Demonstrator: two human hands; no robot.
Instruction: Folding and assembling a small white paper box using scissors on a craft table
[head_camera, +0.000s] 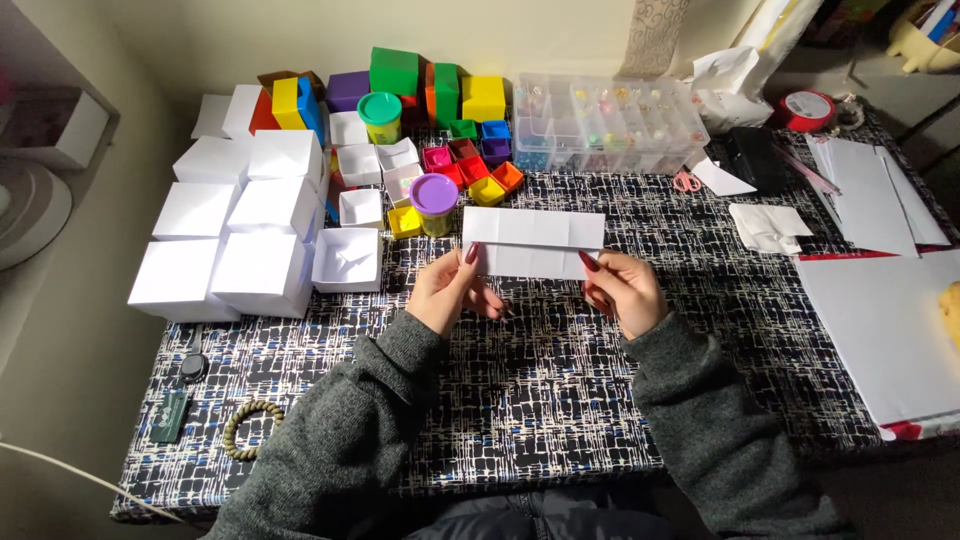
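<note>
the folded white paper strip (533, 242) is held just above the table (560, 380), its long axis running left to right. the left hand (452, 290) pinches its lower left edge, the right hand (620, 288) its lower right edge, each grip closed on the paper and equally near. behind it, small open paper boxes (470, 165) look empty; a clear compartment organizer (605, 125) holds small beads.

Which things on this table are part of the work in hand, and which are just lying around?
In use:
- folded white paper, held by left hand and right hand

Lying about:
- white paper boxes
- small coloured boxes
- purple-lidded tub
- clear organiser
- bead bracelet
</note>
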